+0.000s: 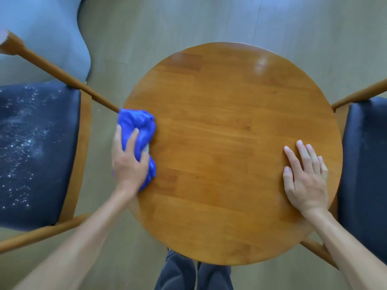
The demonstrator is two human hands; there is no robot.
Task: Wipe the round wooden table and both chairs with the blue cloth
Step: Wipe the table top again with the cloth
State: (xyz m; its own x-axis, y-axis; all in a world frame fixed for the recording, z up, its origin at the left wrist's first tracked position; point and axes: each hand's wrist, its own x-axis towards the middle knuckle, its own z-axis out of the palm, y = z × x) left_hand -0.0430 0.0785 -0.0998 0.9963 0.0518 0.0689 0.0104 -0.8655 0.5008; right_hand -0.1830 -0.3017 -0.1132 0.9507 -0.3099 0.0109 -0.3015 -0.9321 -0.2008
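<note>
Left hand (127, 164) grips bunched blue cloth (139, 130) at round wooden table (226, 143) left edge; right hand (304, 176) flat, fingers straight, near right edge; dusty left chair (37, 153), right chair (364, 164) beside table

You see pale greenish-grey wood-look plank floor (146, 28), faint seams; pale blue-grey rounded upholstered seat (41, 38) top left; soft daylight.

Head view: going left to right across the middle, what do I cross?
Left chair's speckled dark seat → left hand gripping the blue cloth at the table's left edge → bare round wooden table → right hand flat on it → right chair's dark seat.
</note>
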